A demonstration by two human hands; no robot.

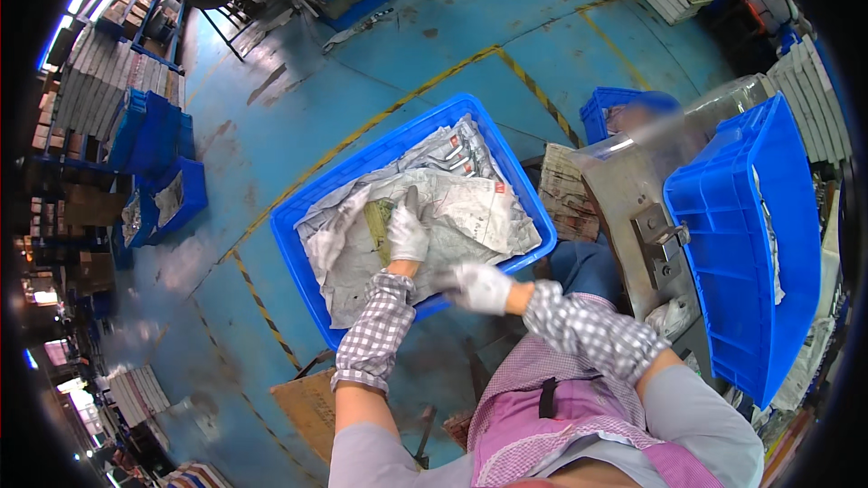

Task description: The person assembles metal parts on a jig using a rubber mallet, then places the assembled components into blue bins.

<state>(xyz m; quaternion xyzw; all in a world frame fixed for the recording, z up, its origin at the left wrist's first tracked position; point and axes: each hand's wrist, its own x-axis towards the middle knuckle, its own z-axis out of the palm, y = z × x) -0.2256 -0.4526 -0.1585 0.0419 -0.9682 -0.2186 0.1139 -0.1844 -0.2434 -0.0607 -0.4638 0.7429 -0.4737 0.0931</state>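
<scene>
My left hand (409, 237), in a white glove, reaches over the crumpled grey-white paper sheets (443, 201) in a large blue plastic bin (284, 235). Its fingers point away from me and look stretched out, with darkened tips. Close along its left side is a yellow-green piece (378, 224) whose kind I cannot make out. My right hand (479, 288), also in a white glove, is over the bin's near edge, to the right of the left one. Motion smears its fingers. Small dark-and-silver metal parts (461, 158) show at the bin's far end.
On my right stand a metal machine table (624, 190) with a clamp-like block (658, 242) and a tilted blue bin (732, 235). A smaller blue crate (597, 117) sits beyond. Stacked blue crates (158, 149) are at left. Yellow-black lines (425, 88) mark the blue floor.
</scene>
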